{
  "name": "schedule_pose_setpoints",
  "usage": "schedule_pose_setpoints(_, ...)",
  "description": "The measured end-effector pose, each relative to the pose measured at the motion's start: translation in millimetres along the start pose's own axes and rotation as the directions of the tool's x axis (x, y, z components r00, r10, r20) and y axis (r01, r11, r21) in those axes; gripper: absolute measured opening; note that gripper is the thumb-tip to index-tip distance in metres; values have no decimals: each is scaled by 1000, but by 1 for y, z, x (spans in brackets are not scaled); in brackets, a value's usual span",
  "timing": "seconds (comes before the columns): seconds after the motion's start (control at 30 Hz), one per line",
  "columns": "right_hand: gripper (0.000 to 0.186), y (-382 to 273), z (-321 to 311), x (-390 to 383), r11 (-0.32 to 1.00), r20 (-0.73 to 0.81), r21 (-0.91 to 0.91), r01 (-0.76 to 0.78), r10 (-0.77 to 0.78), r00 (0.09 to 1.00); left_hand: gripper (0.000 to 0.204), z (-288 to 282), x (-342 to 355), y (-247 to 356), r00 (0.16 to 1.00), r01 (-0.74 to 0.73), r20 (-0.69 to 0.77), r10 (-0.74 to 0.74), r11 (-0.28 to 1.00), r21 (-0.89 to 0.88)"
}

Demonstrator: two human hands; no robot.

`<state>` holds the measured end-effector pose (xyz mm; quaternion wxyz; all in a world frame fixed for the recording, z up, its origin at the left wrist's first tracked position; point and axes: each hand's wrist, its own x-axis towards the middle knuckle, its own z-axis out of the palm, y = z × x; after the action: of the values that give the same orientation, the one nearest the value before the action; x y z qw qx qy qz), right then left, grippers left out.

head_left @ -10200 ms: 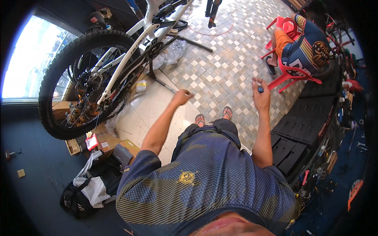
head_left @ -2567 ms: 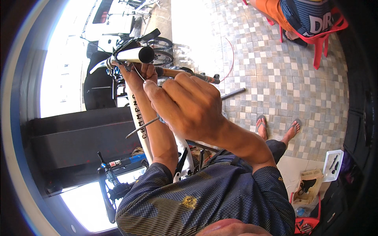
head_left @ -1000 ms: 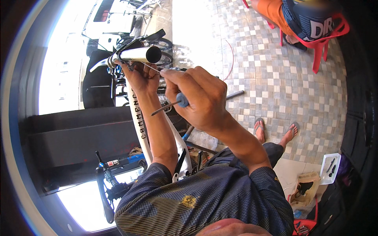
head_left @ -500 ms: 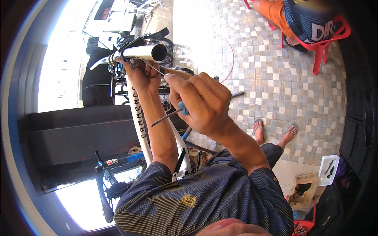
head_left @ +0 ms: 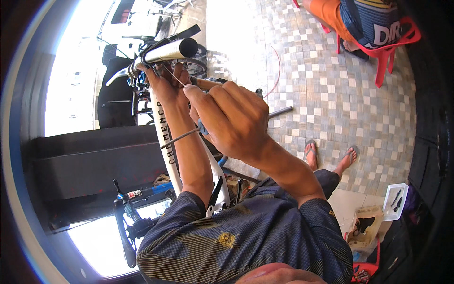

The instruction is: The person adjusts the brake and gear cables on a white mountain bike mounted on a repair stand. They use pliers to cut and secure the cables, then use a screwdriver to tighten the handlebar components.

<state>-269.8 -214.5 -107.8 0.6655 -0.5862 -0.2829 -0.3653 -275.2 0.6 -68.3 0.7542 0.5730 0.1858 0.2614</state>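
Observation:
A white bicycle frame (head_left: 162, 120) with dark lettering stands at the left, its short wide tube (head_left: 165, 52) ending in a dark round opening. Just below that tube, my left hand (head_left: 166, 90) has its fingers curled against the frame; what they grip is hidden. A thin pale cable (head_left: 176, 78) runs from there to my right hand (head_left: 239, 116), pinched between thumb and forefinger. Tucked in the same hand is a tool with a blue handle (head_left: 202, 128), its thin metal shaft (head_left: 182, 137) pointing left across my left forearm.
A person in orange shorts sits on a red plastic chair (head_left: 385, 54) at the far right. A red cable (head_left: 278, 71) lies on the tiled floor. Near right are a white tray (head_left: 395, 202) with small dark parts and a plastic bag (head_left: 366, 227). A dark ledge (head_left: 94, 161) stands left.
My right hand has moved slightly left and nearer to my left hand, still with the cable and tool. The tool's shaft now crosses my left forearm.

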Motion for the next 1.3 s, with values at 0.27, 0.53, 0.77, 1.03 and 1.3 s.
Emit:
schedule_pose_setpoints(0.27,25,4,-2,2,1000,-15,1,5,-5,1000,76,9,2,-3,1000,13,-2,-13,999,-32)
schedule_pose_setpoints(0.53,24,-7,-9,7,1000,40,-4,18,-18,999,82,32,-15,3,995,42,-84,-45,998,-39)
schedule_pose_setpoints(0.77,25,-11,-10,6,1000,40,1,23,-23,999,97,26,-18,2,997,47,-68,-48,999,-21)
schedule_pose_setpoints(1.03,24,-15,-13,2,1000,42,-7,0,0,999,82,21,-24,2,996,56,-63,-56,998,9)
schedule_pose_setpoints(1.3,22,-15,-10,1,1000,0,5,20,-20,1000,57,-9,-17,-15,993,-95,-75,95,996,1)
